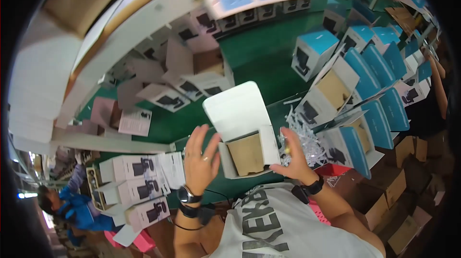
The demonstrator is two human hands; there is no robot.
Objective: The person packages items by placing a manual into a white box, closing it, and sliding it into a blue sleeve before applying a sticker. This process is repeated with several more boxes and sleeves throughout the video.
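In front of me on the green table stands a white carton (pixel 270 147) with its lid (pixel 238 109) raised away from me. A brown cardboard insert (pixel 246 153) fills most of its inside. My left hand (pixel 200 159) is beside the carton's left wall, fingers spread and holding nothing. On the other side, my right hand (pixel 297 159) has its fingers apart, its thumb by the near right corner; I cannot tell whether it touches. A small yellow spot shows by the right fingers, too small to name. White shredded strips (pixel 307 140) lie right of the carton.
Several teal-lidded cartons (pixel 314 49) stand at the right, some open. White printed cartons (pixel 139 186) sit at the left, beside a paper sheet (pixel 171 167). A shelf (pixel 110 22) arches overhead. Brown boxes (pixel 391 193) fill the lower right. A person in blue (pixel 79 205) is at far left.
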